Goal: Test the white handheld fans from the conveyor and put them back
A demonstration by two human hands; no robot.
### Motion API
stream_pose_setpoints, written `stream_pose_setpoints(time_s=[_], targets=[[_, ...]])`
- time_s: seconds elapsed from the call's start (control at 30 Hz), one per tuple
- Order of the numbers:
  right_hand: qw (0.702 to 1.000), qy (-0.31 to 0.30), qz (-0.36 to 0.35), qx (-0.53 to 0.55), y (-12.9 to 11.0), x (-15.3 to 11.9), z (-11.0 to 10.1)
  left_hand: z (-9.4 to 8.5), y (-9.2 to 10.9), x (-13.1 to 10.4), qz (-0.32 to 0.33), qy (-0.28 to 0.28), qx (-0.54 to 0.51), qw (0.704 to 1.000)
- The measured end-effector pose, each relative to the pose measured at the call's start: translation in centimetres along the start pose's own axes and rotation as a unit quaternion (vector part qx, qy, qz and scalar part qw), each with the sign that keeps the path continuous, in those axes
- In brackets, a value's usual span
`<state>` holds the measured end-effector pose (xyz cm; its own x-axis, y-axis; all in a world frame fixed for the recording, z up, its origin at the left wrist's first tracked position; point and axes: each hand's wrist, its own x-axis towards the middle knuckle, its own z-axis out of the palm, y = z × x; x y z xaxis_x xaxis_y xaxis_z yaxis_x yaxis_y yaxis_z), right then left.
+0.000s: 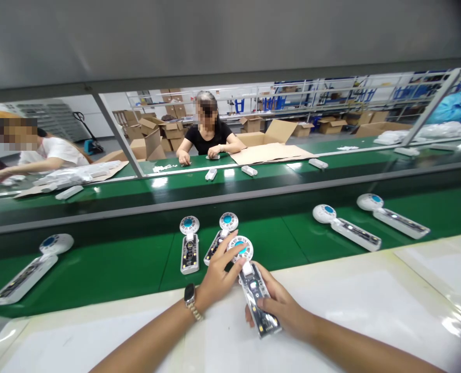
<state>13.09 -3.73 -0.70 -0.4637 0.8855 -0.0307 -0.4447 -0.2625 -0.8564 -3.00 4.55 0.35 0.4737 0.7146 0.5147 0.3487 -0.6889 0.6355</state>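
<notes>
A white handheld device (pixel 254 290) with a round slotted head, a blue centre and an open handle showing a black circuit board is held over the front edge of the green belt. My right hand (pixel 282 303) wraps its handle, thumb lying on the board side. My left hand (pixel 219 272), wearing a watch, grips the round head between thumb and fingers. Just behind it lies a similar device (pixel 214 247), partly hidden by my left fingers. Another device (pixel 190 254) rests to its left on the belt.
More such devices lie on the green belt (pixel 109 269), one at far left (pixel 26 277) and two at right. A white work surface (pixel 350 300) runs along my side. Across a rail, a person (pixel 207 132) sits at a second belt with white casings and cardboard (pixel 273 154). A grey panel (pixel 230 36) hangs overhead.
</notes>
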Motion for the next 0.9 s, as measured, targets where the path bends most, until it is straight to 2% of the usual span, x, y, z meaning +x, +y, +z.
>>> stream_pose_setpoints(time_s=[0.33,0.7,0.8,0.9], targets=[[1.0,0.019,-0.012,-0.01,0.5,0.3,-0.4,-0.2,0.6,0.2,-0.023,-0.037,0.035,0.998],[0.999,0.038,-0.012,-0.007,0.5,0.7,-0.3,-0.1,0.5,0.3,-0.055,-0.057,0.022,0.997],[0.996,0.065,-0.062,-0.024,0.2,2.0,-1.4,0.3,0.3,0.3,-0.069,-0.04,0.038,0.996],[0.988,0.089,-0.117,-0.05,-0.6,4.2,-3.6,0.8,0.0,0.2,-0.085,-0.025,0.069,0.994]])
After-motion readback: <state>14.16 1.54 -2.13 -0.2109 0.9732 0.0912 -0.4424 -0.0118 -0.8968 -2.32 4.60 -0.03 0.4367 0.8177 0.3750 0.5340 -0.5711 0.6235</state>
